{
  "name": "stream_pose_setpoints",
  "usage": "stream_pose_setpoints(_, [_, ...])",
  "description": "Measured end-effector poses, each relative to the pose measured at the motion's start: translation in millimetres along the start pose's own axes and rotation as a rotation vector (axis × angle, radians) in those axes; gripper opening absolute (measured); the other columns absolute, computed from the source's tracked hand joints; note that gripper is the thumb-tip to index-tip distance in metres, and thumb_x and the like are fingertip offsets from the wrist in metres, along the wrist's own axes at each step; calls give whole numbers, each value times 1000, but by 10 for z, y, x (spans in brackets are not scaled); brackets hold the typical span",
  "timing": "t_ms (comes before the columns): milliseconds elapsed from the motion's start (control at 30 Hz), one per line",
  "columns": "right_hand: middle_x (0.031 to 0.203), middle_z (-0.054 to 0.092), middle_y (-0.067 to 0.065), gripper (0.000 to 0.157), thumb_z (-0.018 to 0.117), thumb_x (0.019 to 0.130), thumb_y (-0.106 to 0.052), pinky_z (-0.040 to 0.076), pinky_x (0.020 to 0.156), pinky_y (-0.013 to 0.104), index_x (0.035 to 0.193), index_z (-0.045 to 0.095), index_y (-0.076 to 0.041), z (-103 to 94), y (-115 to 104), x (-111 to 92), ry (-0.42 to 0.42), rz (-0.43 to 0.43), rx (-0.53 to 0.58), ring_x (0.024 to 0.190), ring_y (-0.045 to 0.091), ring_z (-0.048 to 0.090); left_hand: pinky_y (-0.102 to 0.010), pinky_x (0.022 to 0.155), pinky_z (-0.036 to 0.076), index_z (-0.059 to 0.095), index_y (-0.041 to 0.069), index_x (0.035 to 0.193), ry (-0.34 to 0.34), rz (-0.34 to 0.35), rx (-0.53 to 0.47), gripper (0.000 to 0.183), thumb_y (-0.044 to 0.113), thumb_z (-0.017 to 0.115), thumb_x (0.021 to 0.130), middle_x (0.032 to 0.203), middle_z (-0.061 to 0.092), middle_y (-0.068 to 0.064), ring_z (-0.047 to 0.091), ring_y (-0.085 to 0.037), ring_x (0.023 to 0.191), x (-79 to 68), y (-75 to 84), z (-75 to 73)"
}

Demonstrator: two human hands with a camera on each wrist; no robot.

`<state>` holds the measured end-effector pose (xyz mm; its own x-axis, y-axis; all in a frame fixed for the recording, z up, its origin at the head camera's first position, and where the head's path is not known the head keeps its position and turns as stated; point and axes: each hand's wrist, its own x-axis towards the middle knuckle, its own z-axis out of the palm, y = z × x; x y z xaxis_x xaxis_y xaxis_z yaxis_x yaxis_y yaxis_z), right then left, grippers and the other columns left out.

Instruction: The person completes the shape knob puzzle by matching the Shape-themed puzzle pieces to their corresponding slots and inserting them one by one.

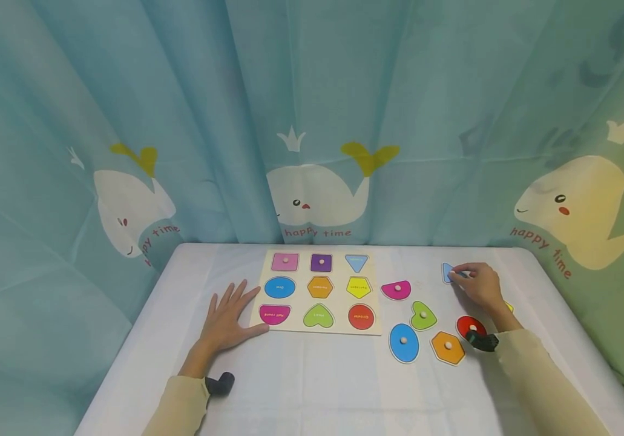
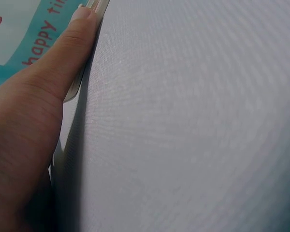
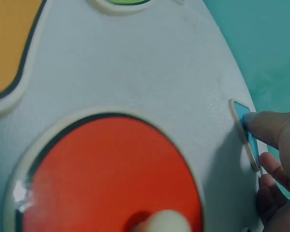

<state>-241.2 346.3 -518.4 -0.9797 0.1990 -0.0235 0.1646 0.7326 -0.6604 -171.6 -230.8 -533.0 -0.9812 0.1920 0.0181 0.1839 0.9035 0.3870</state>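
At the back of the table lies a cream shape puzzle board (image 1: 296,272), with a knobbed pink rectangle (image 1: 277,263) and a knobbed purple square (image 1: 315,267) in its top row. My left hand (image 1: 226,324) is spread flat on the table, thumb and fingertips at the board's left edge; its thumb (image 2: 70,46) rests against that edge in the left wrist view. On the far right, my right hand (image 1: 477,286) pinches a blue triangle piece (image 1: 445,273) near the tabletop. The fingers hide its knob. In the right wrist view, the thumb touches the blue triangle (image 3: 252,145).
Between board and right hand lie a magenta half round (image 1: 392,293), green heart (image 1: 419,320), blue oval (image 1: 402,351), orange hexagon (image 1: 445,356) and red circle (image 1: 466,322). A yellow piece (image 1: 510,307) is mostly hidden behind the right wrist. Blue-green curtains (image 1: 224,121) surround the table.
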Motion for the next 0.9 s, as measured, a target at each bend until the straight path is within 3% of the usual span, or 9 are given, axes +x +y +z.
stream_pose_setpoints(300, [134,50,35,31,65,100,-16,47,100,65,120,68,7,-74,-141,22,-14,-52,-9,115,51,49,-71,120,-1,43,19,158,-12,-15,-8,97,63,76,78,168,24,-16,11,-44,156,-8,8,0])
stream_pose_setpoints(533, [137,49,33,30,66,99,-16,43,102,67,119,69,7,-82,-293,27,-6,-107,26,118,50,48,-71,119,0,43,19,158,-1,-3,-2,96,62,76,79,168,25,-16,12,-44,156,0,1,9])
stream_pose_setpoints(733, [133,53,33,27,67,98,-14,46,96,64,116,71,6,-55,-469,3,19,-205,31,115,50,51,-71,119,0,44,19,157,8,4,-11,96,62,76,78,168,26,-16,12,-44,155,2,-5,13])
stream_pose_setpoints(900, [133,52,32,29,68,99,-17,50,94,61,116,71,5,-12,-619,19,3,-221,53,117,49,50,-71,120,1,44,19,157,10,3,-5,96,62,76,78,168,26,-16,12,-44,155,-2,-13,19])
